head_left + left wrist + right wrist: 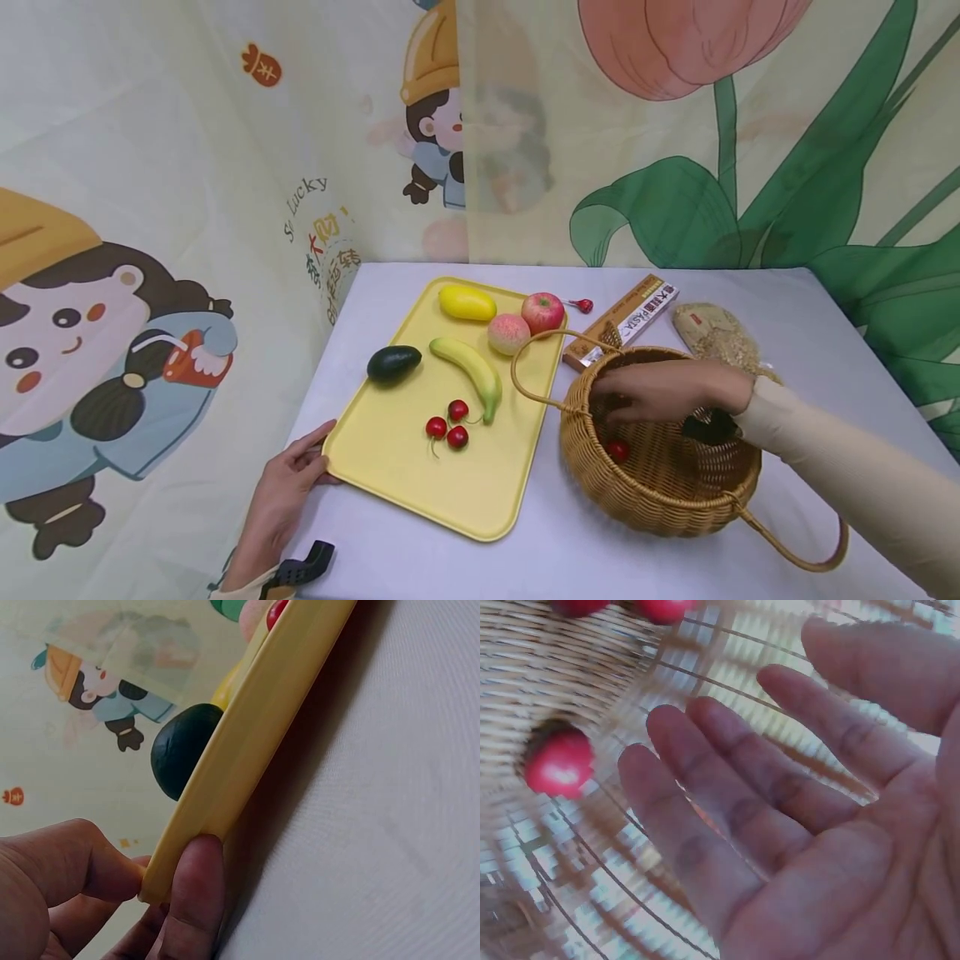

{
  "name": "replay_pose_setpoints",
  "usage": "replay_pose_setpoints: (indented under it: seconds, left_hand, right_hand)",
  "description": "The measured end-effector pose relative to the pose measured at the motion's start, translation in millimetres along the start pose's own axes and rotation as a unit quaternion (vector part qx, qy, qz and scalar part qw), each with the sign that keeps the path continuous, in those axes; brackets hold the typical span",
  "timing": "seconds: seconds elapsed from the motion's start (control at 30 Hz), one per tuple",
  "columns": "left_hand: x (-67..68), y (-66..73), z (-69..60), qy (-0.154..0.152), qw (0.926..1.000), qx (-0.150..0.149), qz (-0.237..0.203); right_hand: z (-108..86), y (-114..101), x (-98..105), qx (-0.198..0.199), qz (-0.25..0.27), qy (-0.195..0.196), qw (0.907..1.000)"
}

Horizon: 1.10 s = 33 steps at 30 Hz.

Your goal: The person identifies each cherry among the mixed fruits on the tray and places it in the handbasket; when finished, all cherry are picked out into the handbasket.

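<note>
Right hand [652, 390] in the basket [622, 498], left hand [285, 483] on the tray

The left hand pinches the near left corner of the yellow tray [390, 454] between thumb and fingers. The right hand reaches inside the wicker basket, which stands just right of the tray; its fingers are stretched out and slightly spread, and its palm holds nothing. The right wrist view shows red fruits [559, 763] in the basket, near the fingertips, two of them cut by the top edge.

On the tray, three cherries [457, 437] lie together below a banana [474, 373]. A peach [508, 334] and an apple [542, 312] sit side by side toward the far right corner, and a yellow mango [467, 302] lies near the far edge. A dark avocado [393, 364] rests at the left edge. Behind the basket are a pasta box [630, 317] and a clear bag [712, 333], its contents hard to make out.
</note>
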<state>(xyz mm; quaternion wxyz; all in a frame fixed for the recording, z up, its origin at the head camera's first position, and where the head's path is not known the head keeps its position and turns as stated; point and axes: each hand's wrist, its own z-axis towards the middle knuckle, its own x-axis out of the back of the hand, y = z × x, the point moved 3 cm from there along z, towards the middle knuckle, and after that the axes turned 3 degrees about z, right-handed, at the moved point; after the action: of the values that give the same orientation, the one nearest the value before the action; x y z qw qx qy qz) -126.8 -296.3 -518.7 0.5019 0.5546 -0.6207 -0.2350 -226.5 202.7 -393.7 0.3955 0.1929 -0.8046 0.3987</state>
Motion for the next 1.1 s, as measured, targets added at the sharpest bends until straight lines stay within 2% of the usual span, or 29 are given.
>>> replay_pose_setpoints:
  seconds: [0.13, 0.23, 0.33, 0.43, 0.5, 0.57, 0.6, 0.73, 0.83, 1.0, 1.1]
  left_hand:
    - [-0.9, 1.5, 0.3, -0.001, 1.0, -0.002, 0.002]
    - [-1.5, 4.3, 1.8, -0.001, 0.9999, -0.009, 0.005]
    - [-0.5, 5.7, 2.3, -0.001, 0.9999, -0.012, 0.007]
    - [1.0, 5.5, 1.0, -0.002, 1.0, -0.008, 0.003]
    - [1.6, 4.2, 0.3, -0.001, 1.0, -0.002, 0.003]
    - [1.5, 3.4, -0.6, -0.002, 1.0, 0.0, 0.002]
    - [1.3, 2.8, -0.4, -0.002, 1.0, -0.001, 0.003]
    - [0.5, 0.3, 0.2, 0.001, 0.9999, 0.001, 0.012]
    - [0.5, 0.5, 1.0, 0.003, 0.9999, 0.0, 0.016]
    - [0.7, 1.4, 1.4, 0.001, 0.9998, -0.001, 0.02]
    - [1.3, 1.8, 2.6, -0.002, 0.9997, -0.001, 0.023]
  right_hand:
    - [-24.2, -16.5, 8.7, -0.005, -0.029, 0.077, 0.9966]
    - [-40.3, -34.9, 13.1, -0.012, -0.049, 0.144, 0.9883]
    - [-49.0, -58.4, 13.6, 0.014, -0.09, 0.212, 0.9729]
    - [-52.1, -83.3, 7.9, 0.056, -0.147, 0.271, 0.9498]
    - [-52.3, -98.5, 0.6, 0.078, -0.174, 0.296, 0.9359]
    - [-50.7, -113.0, -6.9, 0.087, -0.198, 0.307, 0.9269]
    - [-49.5, -120.1, -10.3, 0.085, -0.206, 0.303, 0.9265]
    - [-38.6, -144.4, -23.9, 0.053, -0.202, 0.283, 0.9359]
    - [-25.6, -157.8, -36.9, 0.039, -0.183, 0.29, 0.9385]
    - [3.1, -170.0, -61.7, 0.05, -0.159, 0.302, 0.9386]
    - [25.1, -171.3, -73.1, 0.053, -0.165, 0.318, 0.9322]
